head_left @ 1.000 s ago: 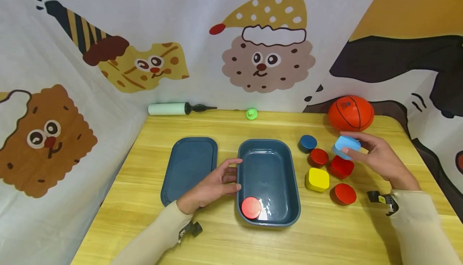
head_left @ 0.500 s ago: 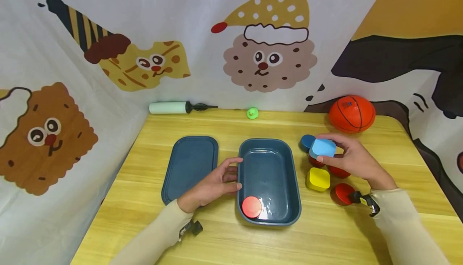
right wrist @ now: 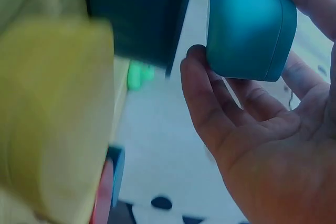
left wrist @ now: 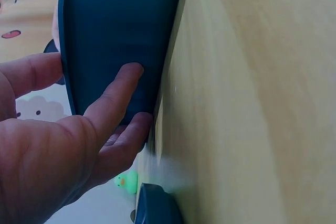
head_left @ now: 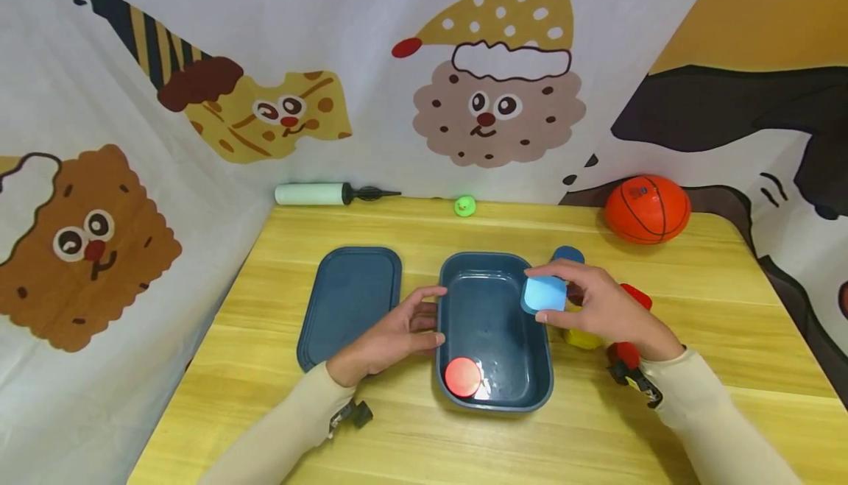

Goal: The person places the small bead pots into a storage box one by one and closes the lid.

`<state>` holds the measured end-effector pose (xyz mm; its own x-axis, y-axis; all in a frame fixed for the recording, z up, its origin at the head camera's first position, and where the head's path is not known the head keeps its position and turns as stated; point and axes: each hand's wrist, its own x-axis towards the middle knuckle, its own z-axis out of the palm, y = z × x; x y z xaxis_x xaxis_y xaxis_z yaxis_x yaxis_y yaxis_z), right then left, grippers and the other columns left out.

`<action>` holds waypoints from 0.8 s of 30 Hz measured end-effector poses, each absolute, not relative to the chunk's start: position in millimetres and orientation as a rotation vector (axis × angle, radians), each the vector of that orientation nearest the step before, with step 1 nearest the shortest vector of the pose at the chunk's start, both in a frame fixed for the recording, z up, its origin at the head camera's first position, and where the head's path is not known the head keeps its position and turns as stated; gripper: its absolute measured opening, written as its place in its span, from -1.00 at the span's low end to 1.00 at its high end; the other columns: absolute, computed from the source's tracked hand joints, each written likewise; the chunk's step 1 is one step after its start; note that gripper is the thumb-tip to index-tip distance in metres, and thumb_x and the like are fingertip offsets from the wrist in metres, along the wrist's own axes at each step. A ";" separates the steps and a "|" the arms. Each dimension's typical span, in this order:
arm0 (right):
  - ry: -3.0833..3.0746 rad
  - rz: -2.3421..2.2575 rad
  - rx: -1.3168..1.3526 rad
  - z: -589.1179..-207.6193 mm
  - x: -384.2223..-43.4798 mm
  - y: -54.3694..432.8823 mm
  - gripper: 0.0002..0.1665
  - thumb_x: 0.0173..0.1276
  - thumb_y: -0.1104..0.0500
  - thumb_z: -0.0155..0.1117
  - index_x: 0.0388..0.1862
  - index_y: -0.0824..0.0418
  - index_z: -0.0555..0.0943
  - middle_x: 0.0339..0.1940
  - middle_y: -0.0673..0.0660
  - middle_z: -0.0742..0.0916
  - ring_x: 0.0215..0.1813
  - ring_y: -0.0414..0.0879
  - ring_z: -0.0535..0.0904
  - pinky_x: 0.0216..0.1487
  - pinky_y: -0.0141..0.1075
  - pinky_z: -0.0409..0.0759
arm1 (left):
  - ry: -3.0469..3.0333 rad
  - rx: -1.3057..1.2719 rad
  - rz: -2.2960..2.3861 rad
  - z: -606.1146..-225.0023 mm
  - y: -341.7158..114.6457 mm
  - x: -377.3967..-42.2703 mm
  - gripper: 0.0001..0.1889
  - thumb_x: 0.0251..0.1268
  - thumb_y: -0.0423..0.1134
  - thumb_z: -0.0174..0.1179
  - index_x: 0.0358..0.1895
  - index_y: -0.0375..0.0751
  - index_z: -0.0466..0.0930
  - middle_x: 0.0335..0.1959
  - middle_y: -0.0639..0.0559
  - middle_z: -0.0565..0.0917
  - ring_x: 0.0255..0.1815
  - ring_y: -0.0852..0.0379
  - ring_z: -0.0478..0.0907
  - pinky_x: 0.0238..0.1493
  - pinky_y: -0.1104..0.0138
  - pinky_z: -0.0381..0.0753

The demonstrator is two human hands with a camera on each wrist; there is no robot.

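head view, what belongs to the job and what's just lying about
Likely the job:
light blue piece in right hand
box touched by left hand
red piece inside box
probably the lid, yellow piece, round blue piece, other red pieces

Probably lying about:
hand pump
green duck
orange ball

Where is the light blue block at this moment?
In the head view, the light blue block is in the right hand, over the right rim of the dark open box, opposite the left hand at the left rim.
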<state>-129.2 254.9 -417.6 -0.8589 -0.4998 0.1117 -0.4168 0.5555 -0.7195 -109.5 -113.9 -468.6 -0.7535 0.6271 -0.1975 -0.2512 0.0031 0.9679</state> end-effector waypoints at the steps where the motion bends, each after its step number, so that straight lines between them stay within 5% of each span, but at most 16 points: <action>1: 2.675 -1.178 -0.808 -418.3 -127.4 251.1 -0.28 0.21 -0.02 0.69 0.35 -0.14 0.64 0.12 -0.03 0.71 -0.01 -0.07 0.61 -0.12 -0.26 0.74 | 1.664 0.393 1.816 -468.3 -113.8 -109.6 -0.16 0.47 -0.47 0.24 0.70 -0.14 0.01 0.56 -0.47 0.24 0.54 -0.45 0.33 0.18 0.25 0.72; 17: 2.663 -0.824 -1.147 -438.3 -94.6 204.6 -0.34 0.28 -0.16 0.61 0.34 -0.20 0.64 0.15 -0.28 0.74 0.13 -0.25 0.61 0.07 -0.20 0.69 | 1.651 0.391 1.812 -470.5 -114.5 -110.0 -0.14 0.47 -0.46 0.25 0.71 -0.10 -0.01 0.57 -0.43 0.24 0.54 -0.42 0.34 0.18 0.24 0.72; 24: 2.673 -0.591 -1.192 -447.5 -83.1 195.2 -0.31 0.19 -0.23 0.65 0.30 -0.18 0.67 0.06 -0.29 0.74 0.06 -0.28 0.57 0.13 -0.08 0.44 | 1.659 0.404 1.808 -470.2 -115.0 -109.6 -0.15 0.48 -0.45 0.24 0.70 -0.12 -0.01 0.56 -0.46 0.24 0.54 -0.43 0.34 0.19 0.22 0.72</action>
